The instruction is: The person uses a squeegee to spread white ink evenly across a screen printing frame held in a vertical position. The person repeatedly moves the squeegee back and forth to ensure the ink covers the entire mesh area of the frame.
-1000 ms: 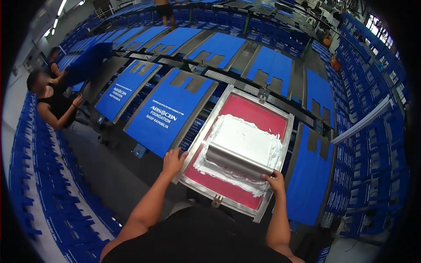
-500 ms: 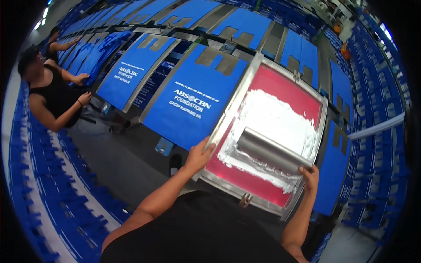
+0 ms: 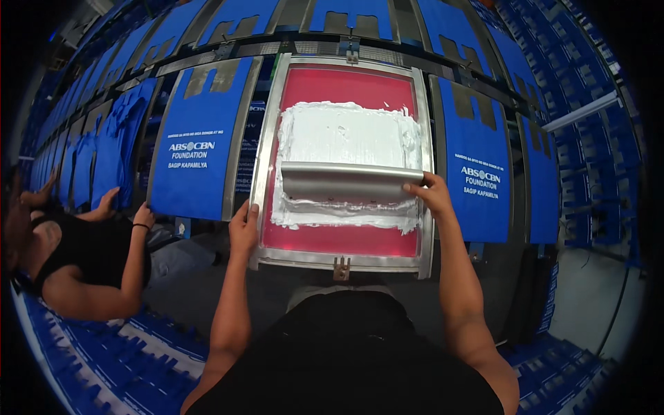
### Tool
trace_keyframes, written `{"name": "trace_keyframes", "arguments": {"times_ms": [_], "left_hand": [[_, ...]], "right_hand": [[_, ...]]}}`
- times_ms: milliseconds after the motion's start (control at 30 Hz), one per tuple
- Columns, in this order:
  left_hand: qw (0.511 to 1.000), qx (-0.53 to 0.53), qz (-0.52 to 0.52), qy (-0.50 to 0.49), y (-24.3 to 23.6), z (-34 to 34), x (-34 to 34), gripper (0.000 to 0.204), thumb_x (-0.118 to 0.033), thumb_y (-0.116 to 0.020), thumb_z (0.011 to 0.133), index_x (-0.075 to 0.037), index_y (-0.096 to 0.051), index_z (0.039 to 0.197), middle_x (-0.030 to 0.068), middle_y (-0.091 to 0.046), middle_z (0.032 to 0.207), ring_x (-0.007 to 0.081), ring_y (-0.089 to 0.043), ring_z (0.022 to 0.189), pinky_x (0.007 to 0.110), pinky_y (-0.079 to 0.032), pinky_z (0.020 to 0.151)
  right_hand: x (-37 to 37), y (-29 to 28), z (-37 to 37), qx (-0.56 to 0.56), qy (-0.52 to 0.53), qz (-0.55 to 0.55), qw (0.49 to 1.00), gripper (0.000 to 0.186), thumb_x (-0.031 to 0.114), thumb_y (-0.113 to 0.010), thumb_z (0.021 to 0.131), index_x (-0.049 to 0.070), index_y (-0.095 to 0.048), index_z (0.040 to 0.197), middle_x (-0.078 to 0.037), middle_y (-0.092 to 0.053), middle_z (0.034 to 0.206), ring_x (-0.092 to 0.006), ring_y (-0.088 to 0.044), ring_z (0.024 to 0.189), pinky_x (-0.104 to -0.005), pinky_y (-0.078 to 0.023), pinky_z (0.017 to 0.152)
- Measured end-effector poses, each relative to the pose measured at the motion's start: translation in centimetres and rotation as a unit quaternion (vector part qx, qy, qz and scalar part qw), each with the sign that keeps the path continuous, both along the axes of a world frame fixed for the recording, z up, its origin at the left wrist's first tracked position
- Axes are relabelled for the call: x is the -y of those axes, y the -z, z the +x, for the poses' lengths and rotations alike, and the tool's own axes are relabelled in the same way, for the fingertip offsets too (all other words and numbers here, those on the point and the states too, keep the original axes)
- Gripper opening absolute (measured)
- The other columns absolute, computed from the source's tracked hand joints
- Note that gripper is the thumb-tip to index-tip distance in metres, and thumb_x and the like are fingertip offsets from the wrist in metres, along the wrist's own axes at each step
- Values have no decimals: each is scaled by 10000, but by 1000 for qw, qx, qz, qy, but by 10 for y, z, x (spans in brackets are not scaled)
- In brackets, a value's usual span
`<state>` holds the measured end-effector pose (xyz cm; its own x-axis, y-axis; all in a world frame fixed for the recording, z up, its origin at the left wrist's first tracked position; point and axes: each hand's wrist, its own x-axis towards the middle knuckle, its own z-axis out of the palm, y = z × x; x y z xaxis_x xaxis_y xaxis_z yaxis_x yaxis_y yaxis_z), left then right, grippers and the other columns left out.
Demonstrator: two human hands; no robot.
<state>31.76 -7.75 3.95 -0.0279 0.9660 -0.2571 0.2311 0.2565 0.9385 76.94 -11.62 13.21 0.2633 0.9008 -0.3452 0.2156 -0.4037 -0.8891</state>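
A metal-framed screen (image 3: 344,251) with red mesh and a thick patch of white paste (image 3: 346,131) lies at the centre. My left hand (image 3: 242,227) grips its left rail near the lower corner. Across the paste lies a wide metal squeegee (image 3: 346,181), its right end held by the fingers of my right hand (image 3: 432,194). Printed blue bag panels sit on boards on either side, one at left (image 3: 194,124) and another at right (image 3: 470,138).
At the left edge, a co-worker (image 3: 90,270) has hands near crumpled blue fabric (image 3: 121,152). A further row of boards with blue panels (image 3: 346,14) runs behind a rail. Blue pieces on racks (image 3: 588,152) line the right side and bottom corners.
The screen, held in my hands, has shifted one board leftward, uncovering a printed panel to its right. The view has turned, centring the screen; the co-worker now appears lower at left.
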Motion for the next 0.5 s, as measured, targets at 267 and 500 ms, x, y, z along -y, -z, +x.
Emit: {"name": "trace_keyframes", "arguments": {"times_ms": [267,500], "left_hand": [[999,-47,-4,22,14,-7,-23,447,-280,-552,968,71,-556,1246,164,-639,1170,195,-574,1088,297,-431,939],[999,13,-28,-15,16,-4,-20,448,-296,-580,963,63,-572,1230,113,-665,1076,127,-594,950,246,-456,839]], "right_hand": [[-27,15,-1,46,11,-46,998,432,171,-831,676,-26,-683,1032,-94,-695,919,-161,-641,834,-288,-499,786],[-24,25,0,-8,-2,-11,1000,410,157,-837,687,-16,-690,1028,-83,-699,919,-146,-632,843,-277,-484,783]]}}
